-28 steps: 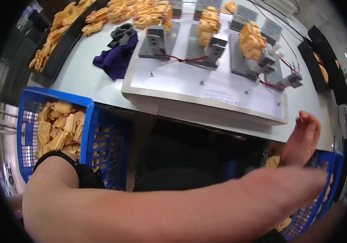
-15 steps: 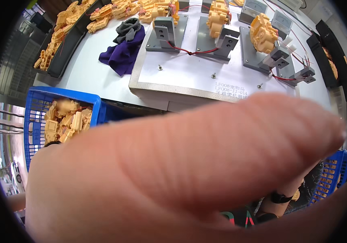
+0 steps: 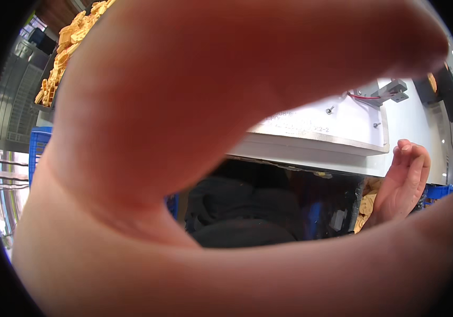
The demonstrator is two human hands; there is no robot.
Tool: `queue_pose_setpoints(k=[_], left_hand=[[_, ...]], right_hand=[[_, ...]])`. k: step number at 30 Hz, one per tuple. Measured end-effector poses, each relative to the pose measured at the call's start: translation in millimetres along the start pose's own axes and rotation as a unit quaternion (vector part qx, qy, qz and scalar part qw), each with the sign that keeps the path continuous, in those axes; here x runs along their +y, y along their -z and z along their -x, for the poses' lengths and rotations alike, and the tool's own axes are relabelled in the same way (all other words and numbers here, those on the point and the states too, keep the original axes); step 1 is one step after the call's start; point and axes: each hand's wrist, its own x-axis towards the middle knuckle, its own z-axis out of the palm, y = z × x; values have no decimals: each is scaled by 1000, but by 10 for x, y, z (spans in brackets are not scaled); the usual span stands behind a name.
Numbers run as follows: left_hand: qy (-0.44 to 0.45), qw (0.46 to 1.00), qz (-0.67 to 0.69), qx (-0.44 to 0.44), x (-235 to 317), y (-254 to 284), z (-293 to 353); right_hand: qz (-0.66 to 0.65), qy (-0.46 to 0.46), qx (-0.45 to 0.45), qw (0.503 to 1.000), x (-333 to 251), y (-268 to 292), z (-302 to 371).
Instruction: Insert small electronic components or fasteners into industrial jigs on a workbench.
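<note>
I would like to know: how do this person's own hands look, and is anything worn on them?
The large, blurred hand, seemingly the left hand, is bare, with no glove, ring or sleeve showing. The smaller right hand also shows no glove or ring; its wrist is hidden, so I cannot tell about a band there.

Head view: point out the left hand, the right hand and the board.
Left hand (image 3: 126,127): head view, on the blurred palm close to the camera.
Right hand (image 3: 401,180): head view, on the palm side.
Board (image 3: 354,119): head view, on its bare white top.
</note>
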Motion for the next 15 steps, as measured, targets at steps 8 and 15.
queue_pose_setpoints(k=[8,15], left_hand=[[-20,999,33,-11,-4,153,-75],[-10,997,68,-23,-16,228,-59]], right_hand=[[15,16,-8,1000,-91,-91,49],[10,39,-28,999,-124,-108,5]])
